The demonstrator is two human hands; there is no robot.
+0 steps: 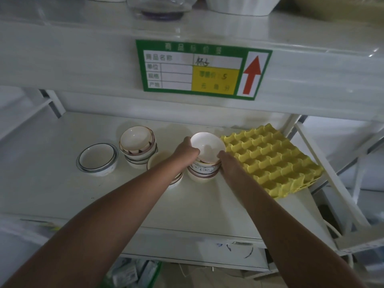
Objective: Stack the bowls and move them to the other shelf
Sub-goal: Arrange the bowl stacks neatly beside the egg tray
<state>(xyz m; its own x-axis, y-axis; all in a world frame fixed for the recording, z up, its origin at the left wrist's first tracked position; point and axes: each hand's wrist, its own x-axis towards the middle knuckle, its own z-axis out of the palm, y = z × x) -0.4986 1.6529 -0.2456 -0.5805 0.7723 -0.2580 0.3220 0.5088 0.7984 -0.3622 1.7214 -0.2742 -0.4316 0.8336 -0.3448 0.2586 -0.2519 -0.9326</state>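
Note:
A stack of patterned bowls (204, 167) stands mid-shelf, topped by a white bowl (207, 147). My left hand (188, 151) grips the top bowl's left rim and my right hand (228, 163) clasps the stack's right side. To the left rises another stack of brown-rimmed bowls (137, 146). Further left sit nested blue-rimmed bowls (96, 160). One more bowl stack (158, 163) lies mostly hidden under my left forearm.
A yellow egg tray (274, 159) lies right of the held stack, touching my right hand. The white shelf (52, 183) has an upper shelf edge overhead carrying a green price label (199, 69). White frame struts stand at the right.

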